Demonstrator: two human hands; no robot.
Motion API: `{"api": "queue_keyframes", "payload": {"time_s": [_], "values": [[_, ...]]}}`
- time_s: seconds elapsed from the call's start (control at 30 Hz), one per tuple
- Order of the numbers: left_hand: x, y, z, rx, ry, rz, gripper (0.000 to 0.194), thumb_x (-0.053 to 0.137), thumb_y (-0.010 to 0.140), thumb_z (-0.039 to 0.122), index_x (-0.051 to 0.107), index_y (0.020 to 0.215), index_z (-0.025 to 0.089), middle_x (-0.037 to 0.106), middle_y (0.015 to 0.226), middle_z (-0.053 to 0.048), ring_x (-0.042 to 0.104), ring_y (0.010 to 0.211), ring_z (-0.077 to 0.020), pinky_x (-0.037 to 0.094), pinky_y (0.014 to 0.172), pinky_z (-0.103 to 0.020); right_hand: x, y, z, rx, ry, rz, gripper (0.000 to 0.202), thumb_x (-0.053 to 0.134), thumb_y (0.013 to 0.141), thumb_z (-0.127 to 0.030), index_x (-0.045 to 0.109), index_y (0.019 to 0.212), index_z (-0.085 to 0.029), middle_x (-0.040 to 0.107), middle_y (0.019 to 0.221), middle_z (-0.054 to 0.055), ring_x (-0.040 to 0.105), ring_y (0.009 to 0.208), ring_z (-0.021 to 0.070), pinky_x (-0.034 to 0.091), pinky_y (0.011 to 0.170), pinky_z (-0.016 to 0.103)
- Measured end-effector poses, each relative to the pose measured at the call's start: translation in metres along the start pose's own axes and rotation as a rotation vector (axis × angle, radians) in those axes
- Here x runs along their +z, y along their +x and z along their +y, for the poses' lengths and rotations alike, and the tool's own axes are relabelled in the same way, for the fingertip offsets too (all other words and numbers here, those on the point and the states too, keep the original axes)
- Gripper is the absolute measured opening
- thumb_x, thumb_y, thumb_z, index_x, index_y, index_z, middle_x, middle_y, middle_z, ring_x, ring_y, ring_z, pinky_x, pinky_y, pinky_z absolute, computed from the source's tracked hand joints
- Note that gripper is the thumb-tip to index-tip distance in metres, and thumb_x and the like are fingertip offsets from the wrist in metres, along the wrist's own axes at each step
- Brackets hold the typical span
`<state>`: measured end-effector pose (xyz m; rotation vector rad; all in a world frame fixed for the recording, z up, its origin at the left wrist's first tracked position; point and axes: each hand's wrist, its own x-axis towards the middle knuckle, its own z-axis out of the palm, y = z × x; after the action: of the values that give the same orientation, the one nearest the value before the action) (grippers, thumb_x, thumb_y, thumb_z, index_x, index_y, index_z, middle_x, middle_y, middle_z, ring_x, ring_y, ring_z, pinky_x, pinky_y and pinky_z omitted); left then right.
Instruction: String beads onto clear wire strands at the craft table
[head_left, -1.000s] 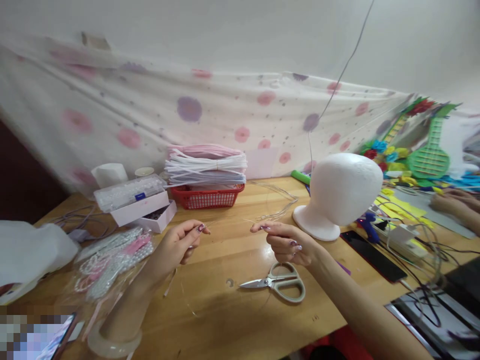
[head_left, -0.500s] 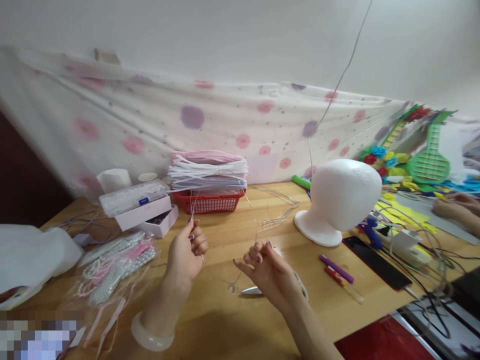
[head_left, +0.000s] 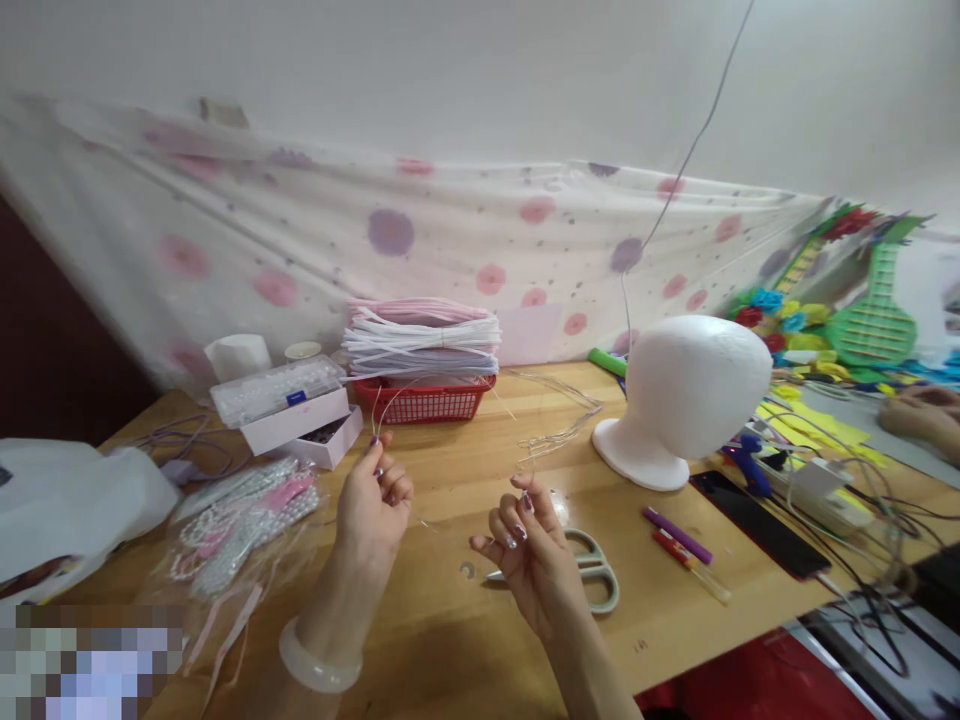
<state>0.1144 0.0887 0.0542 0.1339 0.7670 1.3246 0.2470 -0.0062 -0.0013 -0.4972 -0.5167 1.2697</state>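
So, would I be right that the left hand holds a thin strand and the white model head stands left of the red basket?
Not quite: the left hand holds a thin strand, but the white model head stands right of the red basket, as the head view shows.

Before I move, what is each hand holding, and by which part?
Left hand: thin wire-like strands, pinched at the base of their raised part. Right hand: cannot tell whether it holds anything.

My thin wire (head_left: 374,424), left hand (head_left: 376,505): pale silvery. My bangle (head_left: 320,664): milky white. Table (head_left: 442,640) honey-brown wood grain, basket (head_left: 435,405) red, strips (head_left: 427,338) pink, white, pale lilac, foam head (head_left: 697,395) plain white, backdrop sheet (head_left: 450,225) white with pink and purple blotches.
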Motion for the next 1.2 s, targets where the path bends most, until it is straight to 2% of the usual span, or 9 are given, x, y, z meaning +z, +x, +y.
{"api": "queue_keyframes", "payload": {"time_s": [0.2,0.37,0.5,0.67,0.77,0.9,1.07,1.13,1.2], "values": [[0.003,-0.006,-0.009,-0.002,-0.002,-0.032,0.022,0.045,0.094,0.010,0.057,0.076,0.014,0.025,0.043,0.011,0.018,0.030,-0.0012,0.013,0.031,-0.015,-0.002,0.005,-0.009,-0.031,-0.040,0.064,0.029,0.081,0.073,-0.031,0.063,0.096,-0.027,0.044,0.060,-0.010,0.039,0.049,0.0035,0.049,0.047,0.017],[0.003,-0.004,-0.012,0.068,0.027,-0.063,0.015,0.051,0.092,0.011,0.060,0.080,0.012,0.027,0.044,0.012,0.019,0.031,-0.0001,0.013,0.032,-0.014,-0.004,0.011,-0.026,0.014,0.157,0.095,0.022,0.078,0.077,-0.031,0.062,0.091,-0.023,0.037,0.055,-0.012,0.036,0.046,0.0025,0.054,0.057,0.019],[0.004,-0.004,-0.014,0.056,0.108,-0.093,0.012,0.052,0.091,0.012,0.060,0.081,0.011,0.027,0.044,0.012,0.020,0.031,-0.0002,0.013,0.033,-0.014,-0.009,0.014,-0.037,-0.001,0.244,0.038,0.023,0.078,0.076,-0.023,0.064,0.094,-0.022,0.030,0.052,-0.013,0.031,0.043,0.0019,0.048,0.050,0.012],[0.023,-0.008,-0.019,-0.011,0.191,-0.138,0.015,0.046,0.094,0.013,0.057,0.083,0.012,0.027,0.043,0.012,0.018,0.030,-0.0007,0.012,0.033,-0.015,-0.014,0.014,-0.047,-0.049,0.167,0.047,0.030,0.080,0.073,-0.022,0.063,0.098,-0.025,0.038,0.056,-0.013,0.036,0.043,0.0013,0.052,0.054,0.014],[0.053,-0.013,-0.029,-0.048,0.250,-0.231,0.022,0.039,0.096,0.011,0.053,0.079,0.013,0.025,0.042,0.012,0.017,0.030,-0.0014,0.013,0.034,-0.015,-0.021,0.017,-0.074,-0.151,-0.030,0.124,0.031,0.082,0.069,-0.032,0.063,0.091,-0.022,0.044,0.055,-0.011,0.043,0.044,0.0027,0.052,0.054,0.018],[0.111,-0.025,-0.066,-0.096,0.361,-0.430,0.028,0.034,0.096,0.008,0.047,0.071,0.014,0.026,0.042,0.012,0.020,0.031,-0.0020,0.018,0.036,-0.015,-0.034,0.021,-0.143,-0.450,-0.435,0.326,0.030,0.077,0.070,-0.042,0.059,0.078,-0.019,0.055,0.055,-0.006,0.053,0.048,0.0090,0.049,0.048,0.021],[0.194,-0.030,-0.134,-0.064,0.573,-0.707,0.020,0.040,0.092,0.010,0.050,0.076,0.014,0.050,0.050,0.004,0.051,0.045,-0.0072,0.044,0.053,-0.019,-0.044,0.029,-0.247,-0.766,-1.112,0.623,0.028,0.050,0.083,-0.034,0.045,0.058,-0.021,0.047,0.043,-0.005,0.042,0.036,0.0101,0.034,0.039,0.023],[0.225,-0.022,-0.153,-0.002,0.692,-0.762,0.016,0.041,0.094,0.016,0.054,0.084,0.014,0.059,0.057,0.000,0.059,0.052,-0.0105,0.049,0.060,-0.023,-0.045,0.038,-0.284,-0.816,-1.420,0.800,0.029,0.041,0.083,-0.028,0.040,0.055,-0.022,0.044,0.042,-0.004,0.041,0.038,0.0106,0.032,0.042,0.024],[0.251,-0.006,-0.165,0.041,0.843,-0.781,0.017,0.048,0.094,0.025,0.058,0.092,0.012,0.064,0.069,-0.002,0.061,0.059,-0.0118,0.052,0.062,-0.027,-0.047,0.051,-0.313,-0.796,-1.543,0.861,0.028,0.042,0.080,-0.027,0.043,0.052,-0.022,0.045,0.043,-0.002,0.043,0.043,0.0118,0.032,0.047,0.026]]}}
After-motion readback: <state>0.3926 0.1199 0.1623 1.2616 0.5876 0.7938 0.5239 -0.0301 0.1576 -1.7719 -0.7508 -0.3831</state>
